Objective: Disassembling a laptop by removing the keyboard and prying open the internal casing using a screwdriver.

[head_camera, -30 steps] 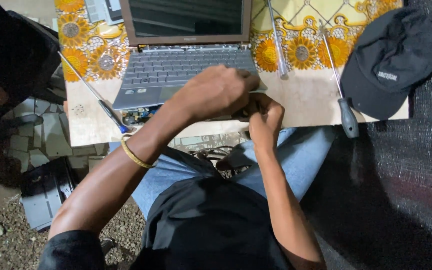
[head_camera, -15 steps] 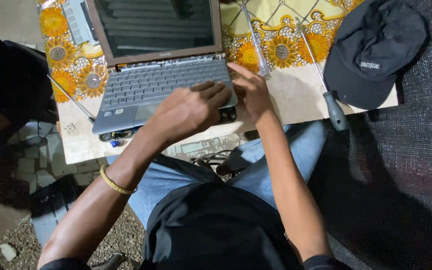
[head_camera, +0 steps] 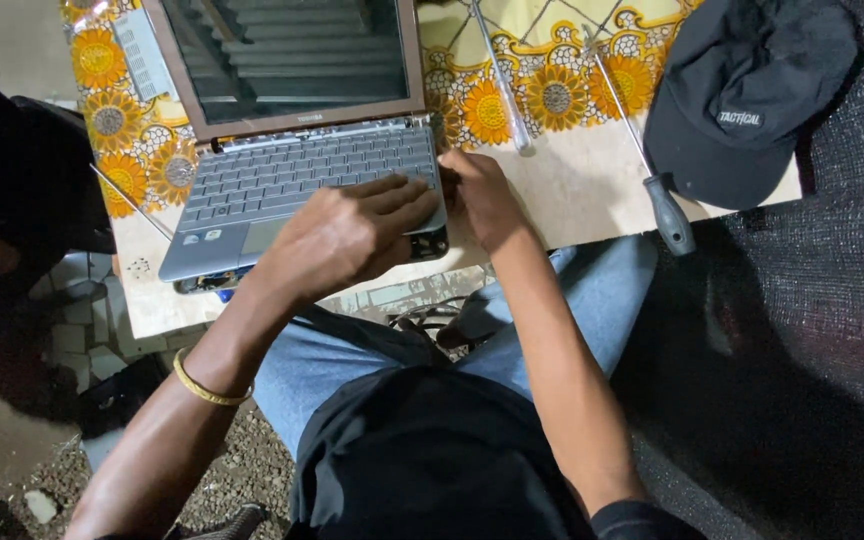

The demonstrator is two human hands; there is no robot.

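Small silver open laptop (head_camera: pixel 282 185) on sunflower-patterned board (head_camera: pixel 572 190), at 11 o'clock in view. Left hand (head_camera: pixel 347 240) pressed flat, fingers spread, over laptop's front right corner. Right hand (head_camera: pixel 482 195) gripping laptop's right edge. Grey-handled long screwdriver (head_camera: pixel 642 150) at 2 o'clock; black fabric cap (head_camera: pixel 742 95) beside it.

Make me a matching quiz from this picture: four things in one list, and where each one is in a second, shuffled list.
Things:
1. left hand
2. right hand
3. black cap
4. grey-handled screwdriver

Places:
A. table's far right corner
B. flat on the laptop palm rest
C. at the laptop's right edge
D. on the table between the hands and the cap

Pairs: 1-B, 2-C, 3-A, 4-D
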